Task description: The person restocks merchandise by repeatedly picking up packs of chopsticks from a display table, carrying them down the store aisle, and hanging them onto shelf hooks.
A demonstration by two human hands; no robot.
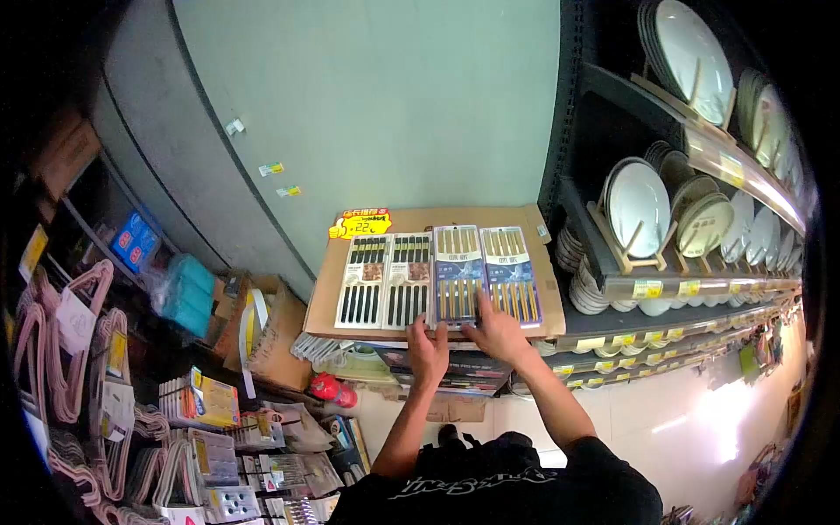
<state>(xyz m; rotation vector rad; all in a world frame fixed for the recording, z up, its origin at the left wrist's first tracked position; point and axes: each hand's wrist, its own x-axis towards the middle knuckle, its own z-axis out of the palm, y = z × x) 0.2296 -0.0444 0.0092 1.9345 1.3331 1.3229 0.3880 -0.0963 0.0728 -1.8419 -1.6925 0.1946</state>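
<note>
The right hand [497, 334] hides part of the lower ends of the flat blue-and-white stick packs [505, 262], whose fine print is too small to read. The dark rim cuts off pink looped hangers [31, 328]; glare obscures the pale tiled floor [669, 398].

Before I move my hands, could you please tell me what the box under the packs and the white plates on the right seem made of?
Box: matte cardboard, by its plain brown surface.
White plates: probably glazed ceramic, by their smooth gloss; glossy melamine could look alike.
</note>
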